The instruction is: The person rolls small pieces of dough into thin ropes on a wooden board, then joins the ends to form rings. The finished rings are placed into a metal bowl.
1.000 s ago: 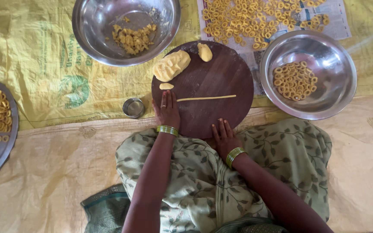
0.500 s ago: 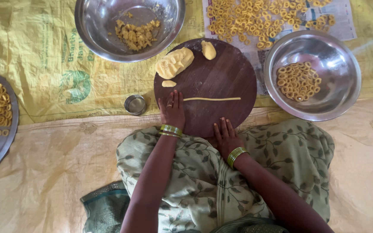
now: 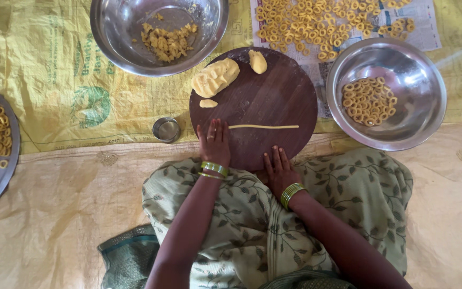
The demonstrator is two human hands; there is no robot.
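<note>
both hands flat, fingers spread and holding nothing: left hand [image 3: 214,142] by the dough rope [image 3: 263,127] mid-board [image 3: 274,101], right hand [image 3: 279,170] lower down. looks like rolling's done; curling it into a ring would need a light pinch.

A flattened yellow woven plastic sack [image 3: 54,80] is spread on the floor along the far edge, bearing a green printed emblem and green lettering near its left half. At the far right, a sheet of printed newspaper [image 3: 423,27], white with dark columns and small coloured patches, lies over the sack, partly covered by dough rings.
</note>
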